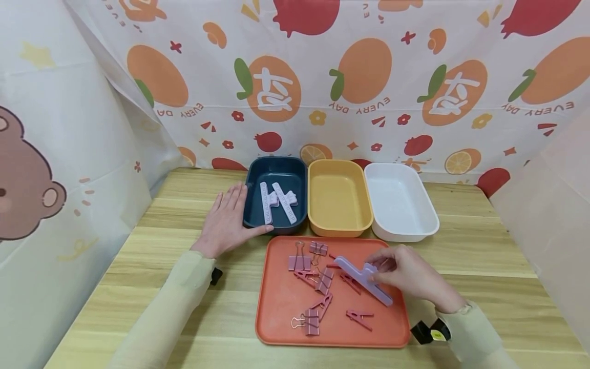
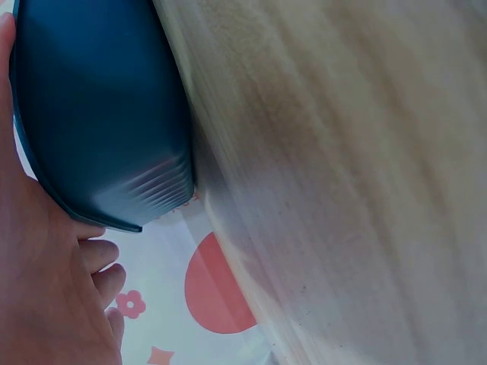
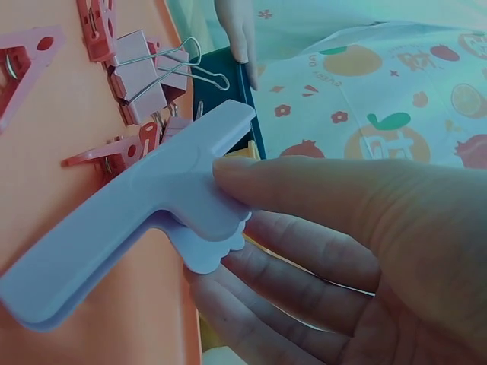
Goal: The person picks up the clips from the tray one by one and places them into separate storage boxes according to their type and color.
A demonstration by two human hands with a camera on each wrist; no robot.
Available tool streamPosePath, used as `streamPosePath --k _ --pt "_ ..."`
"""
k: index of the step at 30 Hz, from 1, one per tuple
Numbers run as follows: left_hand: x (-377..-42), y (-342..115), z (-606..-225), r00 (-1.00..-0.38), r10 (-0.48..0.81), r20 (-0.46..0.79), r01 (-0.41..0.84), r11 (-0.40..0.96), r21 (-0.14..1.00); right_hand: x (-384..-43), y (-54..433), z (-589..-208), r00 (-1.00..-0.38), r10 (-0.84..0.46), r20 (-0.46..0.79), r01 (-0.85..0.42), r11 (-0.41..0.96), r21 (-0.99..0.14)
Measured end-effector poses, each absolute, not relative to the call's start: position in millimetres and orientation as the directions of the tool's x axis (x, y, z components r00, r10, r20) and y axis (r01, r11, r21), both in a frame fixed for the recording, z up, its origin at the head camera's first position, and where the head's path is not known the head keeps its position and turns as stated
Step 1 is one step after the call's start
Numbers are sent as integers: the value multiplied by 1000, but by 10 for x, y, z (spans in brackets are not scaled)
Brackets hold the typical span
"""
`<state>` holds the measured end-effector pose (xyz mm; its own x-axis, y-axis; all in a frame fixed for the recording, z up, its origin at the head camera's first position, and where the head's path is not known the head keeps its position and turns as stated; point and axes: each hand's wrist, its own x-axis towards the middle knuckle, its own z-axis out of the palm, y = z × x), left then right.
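Note:
My right hand (image 1: 407,271) pinches a lilac bag clip (image 1: 364,279) by its scalloped grip, above the right part of the orange tray (image 1: 265,318). In the right wrist view the thumb lies on one side of the bag clip (image 3: 129,205), with fingers by the other. My left hand (image 1: 226,220) rests against the left side of the dark blue bin (image 1: 276,164), fingers straight and the thumb at its front rim. Two pale lilac bag clips (image 1: 286,202) lie inside that bin. On the tray are several pink binder clips (image 1: 300,263) and red clothespins (image 1: 358,318).
A yellow bin (image 1: 341,233) and a white bin (image 1: 405,237) stand in a row to the right of the blue one, behind the tray. All stand on a wooden table (image 1: 184,318). A fruit-printed cloth (image 1: 318,77) hangs behind the bins.

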<state>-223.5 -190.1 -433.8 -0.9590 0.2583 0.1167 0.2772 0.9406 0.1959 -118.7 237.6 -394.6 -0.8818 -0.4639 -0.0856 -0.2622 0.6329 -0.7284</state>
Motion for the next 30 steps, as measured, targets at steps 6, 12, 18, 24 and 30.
streamPosePath --k 6,12,18,24,30 --pt "-2230 -1901 -4343 -960 257 111 274 942 194 -1195 2360 -3944 -891 -450 -59 -273 636 -722" --pt "-2227 -1900 -4328 -960 259 108 276 941 196 -1218 2337 -3947 -895 -444 -39 -277 623 -731" --pt "-2234 -1897 -4333 -960 257 106 274 941 197 -1237 2318 -3946 -894 -448 -11 -297 609 -735" --pt "-2241 -1896 -4330 -960 256 109 274 942 196 -1256 2296 -3919 -897 -442 -6 -295 608 -737" --pt "-2240 -1901 -4334 -961 257 103 273 942 196 -1274 2269 -3897 -908 -420 -5 -281 615 -737"
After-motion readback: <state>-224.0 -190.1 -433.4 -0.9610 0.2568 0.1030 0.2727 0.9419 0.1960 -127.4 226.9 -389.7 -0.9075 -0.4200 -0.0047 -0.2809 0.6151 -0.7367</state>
